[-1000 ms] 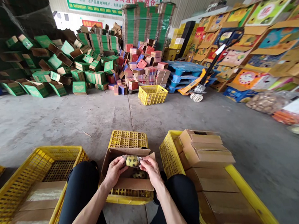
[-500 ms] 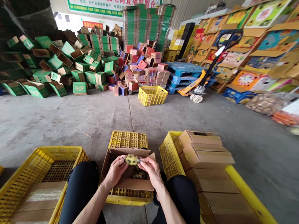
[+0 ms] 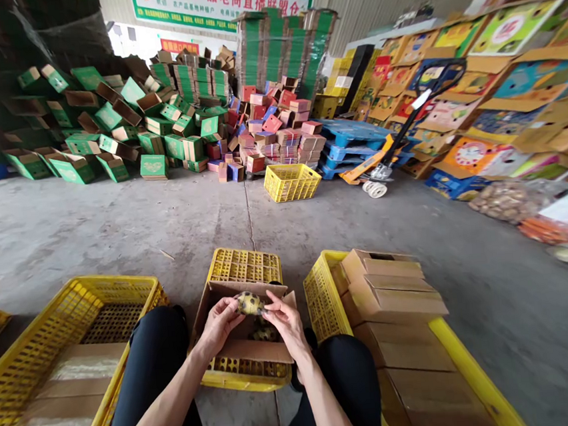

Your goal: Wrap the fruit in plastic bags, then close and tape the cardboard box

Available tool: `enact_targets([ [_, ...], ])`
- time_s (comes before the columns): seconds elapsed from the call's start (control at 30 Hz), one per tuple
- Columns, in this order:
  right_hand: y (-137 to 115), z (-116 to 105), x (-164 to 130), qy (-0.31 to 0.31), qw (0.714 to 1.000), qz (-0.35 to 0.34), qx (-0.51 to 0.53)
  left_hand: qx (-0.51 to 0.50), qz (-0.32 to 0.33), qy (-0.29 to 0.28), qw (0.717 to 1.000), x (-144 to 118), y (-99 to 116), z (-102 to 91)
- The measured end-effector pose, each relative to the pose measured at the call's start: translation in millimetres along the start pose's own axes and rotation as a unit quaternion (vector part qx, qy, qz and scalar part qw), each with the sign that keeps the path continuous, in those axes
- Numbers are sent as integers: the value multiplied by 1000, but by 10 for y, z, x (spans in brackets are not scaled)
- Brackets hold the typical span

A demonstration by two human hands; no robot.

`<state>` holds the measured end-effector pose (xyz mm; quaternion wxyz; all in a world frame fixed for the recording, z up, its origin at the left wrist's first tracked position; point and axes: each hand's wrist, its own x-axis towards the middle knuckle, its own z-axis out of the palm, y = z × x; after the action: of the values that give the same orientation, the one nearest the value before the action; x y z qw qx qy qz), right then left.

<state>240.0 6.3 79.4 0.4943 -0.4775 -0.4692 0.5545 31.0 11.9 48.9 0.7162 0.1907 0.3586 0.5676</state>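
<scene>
While hands (image 3: 254, 319) stay, fruit (image 3: 250, 303) turned slightly.

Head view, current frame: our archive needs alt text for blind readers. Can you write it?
Both hands, left hand and right hand, hold a small yellow-patterned round object over an open cardboard box on a yellow crate, with stacked cartons behind.

The small yellow-green fruit (image 3: 250, 302) is partly covered by the fingers (image 3: 233, 307), and its wrapping is too small to tell. The open carton (image 3: 247, 347) hides most of the middle yellow crate (image 3: 243, 265). The left crate (image 3: 52, 369) is blurred and cut off by the picture's edge.
</scene>
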Motion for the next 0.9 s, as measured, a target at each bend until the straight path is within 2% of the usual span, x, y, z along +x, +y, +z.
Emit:
enact_targets([
  [0.3,41,-10,3,18,995,57,75,6,59,25,998,-26,-12,27],
  [0.43,58,-17,5,36,995,66,61,25,65,3,998,-46,-37,52],
  [0.57,88,-36,14,57,995,59,52,50,45,-38,997,-58,-51,66],
  [0.73,67,-46,29,49,996,59,33,64,24,-71,995,-53,-56,21],
  [0.9,15,-34,33,45,998,39,0,46,-5,-47,998,-39,-85,-10],
])
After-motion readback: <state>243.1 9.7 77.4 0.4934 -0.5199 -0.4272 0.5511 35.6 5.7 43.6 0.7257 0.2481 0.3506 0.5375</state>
